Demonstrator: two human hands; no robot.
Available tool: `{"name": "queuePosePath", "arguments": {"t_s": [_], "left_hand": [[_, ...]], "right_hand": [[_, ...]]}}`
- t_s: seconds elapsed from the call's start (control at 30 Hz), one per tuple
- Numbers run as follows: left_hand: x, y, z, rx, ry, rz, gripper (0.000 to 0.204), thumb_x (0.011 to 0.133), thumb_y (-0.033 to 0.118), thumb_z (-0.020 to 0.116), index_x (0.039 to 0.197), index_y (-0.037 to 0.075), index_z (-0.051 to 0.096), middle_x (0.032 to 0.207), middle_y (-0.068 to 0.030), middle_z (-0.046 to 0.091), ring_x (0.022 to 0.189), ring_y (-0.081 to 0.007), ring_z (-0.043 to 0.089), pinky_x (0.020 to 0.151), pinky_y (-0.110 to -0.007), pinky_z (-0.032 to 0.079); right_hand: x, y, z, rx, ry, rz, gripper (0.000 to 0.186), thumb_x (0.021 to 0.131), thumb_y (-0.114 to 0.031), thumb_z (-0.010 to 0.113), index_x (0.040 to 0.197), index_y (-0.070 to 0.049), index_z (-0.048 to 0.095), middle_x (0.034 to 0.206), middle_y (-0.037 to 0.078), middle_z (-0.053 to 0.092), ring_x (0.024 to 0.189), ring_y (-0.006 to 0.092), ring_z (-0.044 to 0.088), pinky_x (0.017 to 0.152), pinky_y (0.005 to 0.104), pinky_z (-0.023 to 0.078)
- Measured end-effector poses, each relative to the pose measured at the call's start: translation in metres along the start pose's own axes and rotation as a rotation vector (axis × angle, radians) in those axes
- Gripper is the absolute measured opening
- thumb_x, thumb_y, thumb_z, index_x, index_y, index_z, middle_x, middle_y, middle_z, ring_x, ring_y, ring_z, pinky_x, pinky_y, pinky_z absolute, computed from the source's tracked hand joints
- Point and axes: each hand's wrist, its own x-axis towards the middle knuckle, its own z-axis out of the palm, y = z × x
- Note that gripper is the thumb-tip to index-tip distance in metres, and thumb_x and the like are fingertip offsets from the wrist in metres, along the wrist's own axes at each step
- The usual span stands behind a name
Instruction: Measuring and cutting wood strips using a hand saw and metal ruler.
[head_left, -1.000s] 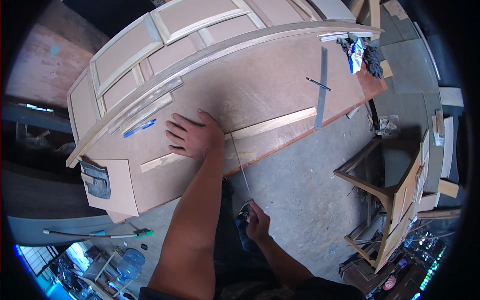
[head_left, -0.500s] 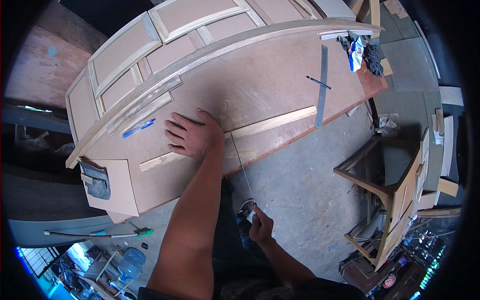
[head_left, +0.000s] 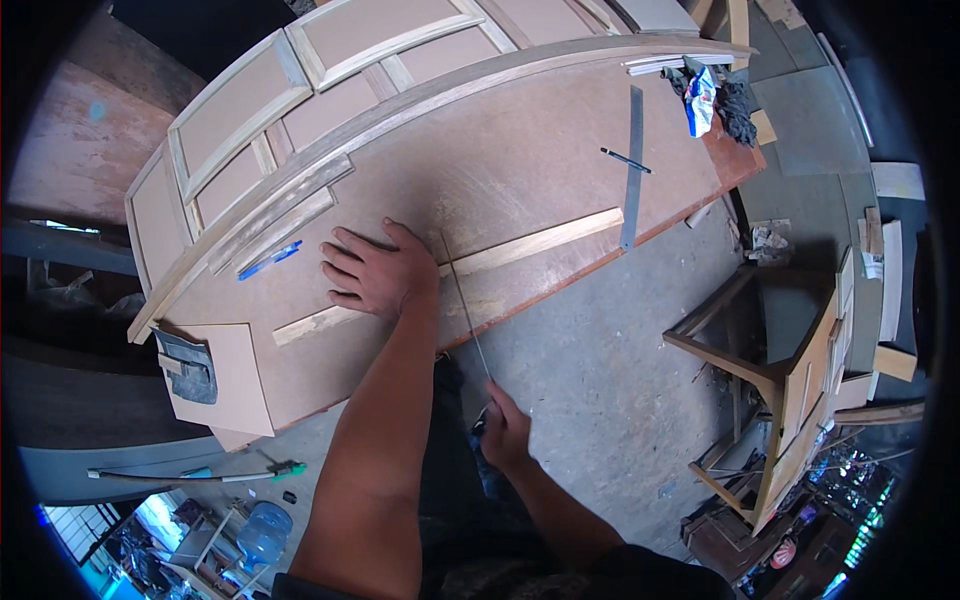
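My left hand [head_left: 382, 272] lies with fingers spread over a pale wooden strip [head_left: 545, 239], pressing it on the brown board-topped bench [head_left: 480, 150]. Closed around the grip end of a handsaw is my right hand [head_left: 507, 432], low in front of the bench edge. From above, the handsaw [head_left: 463, 302] shows as a thin line, its blade crossing the strip just right of my left hand. My fingers cover most of its handle. Left of my left hand are a blue pen [head_left: 270, 260] and short wood strips [head_left: 290, 215].
Framed panels [head_left: 380, 45] lie along the bench's far side behind a long wooden rail [head_left: 440, 85]. A metal ruler [head_left: 632, 165] with a dark pen [head_left: 626, 160] across it lies to the right, near a crumpled packet [head_left: 701, 103]. A wooden frame [head_left: 760, 400] stands at right on the floor.
My right hand has moved forward toward the bench, pushing the handsaw's blade farther across the strip. My left hand stays on the strip. The view has shifted slightly.
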Motion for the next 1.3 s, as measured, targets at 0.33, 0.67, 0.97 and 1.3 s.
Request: {"name": "queuePosePath", "arguments": {"t_s": [0.33, 0.67, 0.97, 1.3], "left_hand": [[0.002, 0.0, -0.002, -0.011, 0.021, 0.0, 0.074, 0.098, 0.055, 0.05, 0.157, 0.011, 0.039, 0.164, -0.0173, 0.034, 0.152, -0.0354, 0.027, 0.123, -0.062, 0.015], [-0.003, -0.002, 0.004, -0.004, -0.002, 0.01, 0.073, 0.098, 0.054, 0.05, 0.157, 0.011, 0.039, 0.164, -0.0171, 0.034, 0.151, -0.0362, 0.028, 0.122, -0.062, 0.015], [-0.001, 0.003, 0.005, -0.017, 0.027, 0.042, 0.072, 0.098, 0.053, 0.051, 0.156, 0.011, 0.04, 0.164, -0.0171, 0.035, 0.151, -0.0363, 0.028, 0.121, -0.062, 0.017], [-0.002, 0.0, 0.009, -0.004, 0.052, 0.031, 0.072, 0.097, 0.053, 0.053, 0.156, 0.012, 0.042, 0.162, -0.016, 0.037, 0.149, -0.0361, 0.031, 0.121, -0.062, 0.017]], "right_hand": [[-0.038, 0.027, -0.009, -0.013, 0.006, -0.117, 0.033, 0.104, -0.011, 0.052, 0.132, 0.003, 0.064, 0.118, 0.025, 0.073, 0.104, 0.0383, 0.074, 0.087, 0.0402, 0.059], [-0.005, 0.016, -0.002, 0.05, -0.04, 0.093, 0.034, 0.106, -0.017, 0.053, 0.132, 0.003, 0.063, 0.118, 0.028, 0.071, 0.103, 0.0386, 0.074, 0.084, 0.0416, 0.059], [0.075, -0.014, 0.032, 0.127, 0.063, -0.046, 0.032, 0.104, -0.011, 0.051, 0.13, 0.002, 0.064, 0.119, 0.027, 0.072, 0.106, 0.0383, 0.073, 0.088, 0.04, 0.059], [0.031, -0.013, 0.005, 0.096, 0.023, -0.016, 0.034, 0.104, -0.014, 0.053, 0.131, 0.003, 0.064, 0.112, 0.032, 0.07, 0.101, 0.0391, 0.074, 0.085, 0.0402, 0.058]]}}
